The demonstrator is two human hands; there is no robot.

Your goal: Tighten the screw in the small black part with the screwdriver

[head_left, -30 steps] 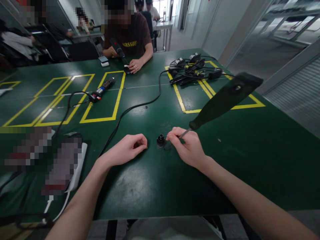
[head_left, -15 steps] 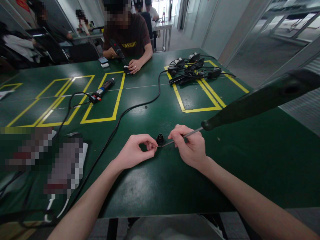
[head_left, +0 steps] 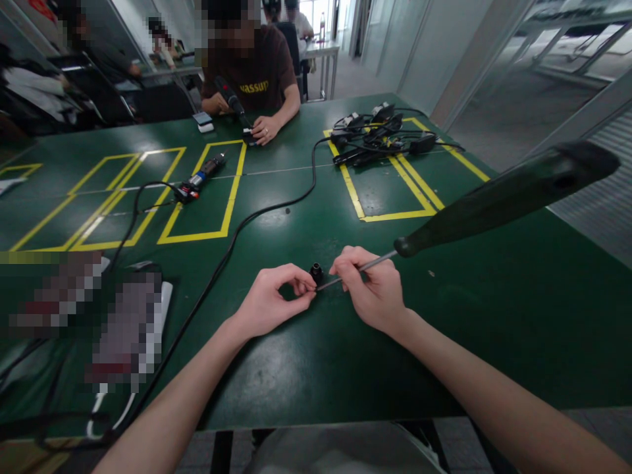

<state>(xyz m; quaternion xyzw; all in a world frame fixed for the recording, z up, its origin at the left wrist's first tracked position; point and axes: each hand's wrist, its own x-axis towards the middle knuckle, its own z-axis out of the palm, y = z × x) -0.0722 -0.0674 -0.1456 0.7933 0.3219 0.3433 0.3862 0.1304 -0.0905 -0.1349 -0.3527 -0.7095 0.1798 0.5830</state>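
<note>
My right hand (head_left: 371,288) pinches the thin metal shaft of a screwdriver (head_left: 498,204). Its dark green handle slants up to the right, and its tip points left to the fingertips of my left hand (head_left: 279,297). Thumb and index finger of the left hand are pinched together at the tip; whatever they hold is too small to make out. Just behind the fingertips a small black round part (head_left: 316,270) with a hollow top stands on the green table (head_left: 306,375).
A black cable (head_left: 257,212) runs across the table to a heap of black cables and adapters (head_left: 380,135) at back right. An electric screwdriver (head_left: 202,178) lies at back left. Blurred white-edged devices (head_left: 129,326) lie at left. Opposite, a person (head_left: 251,72) works with a tool.
My left fingertips have shifted slightly right, meeting the screwdriver tip and covering part of the black round part. The screwdriver handle has moved a little left.
</note>
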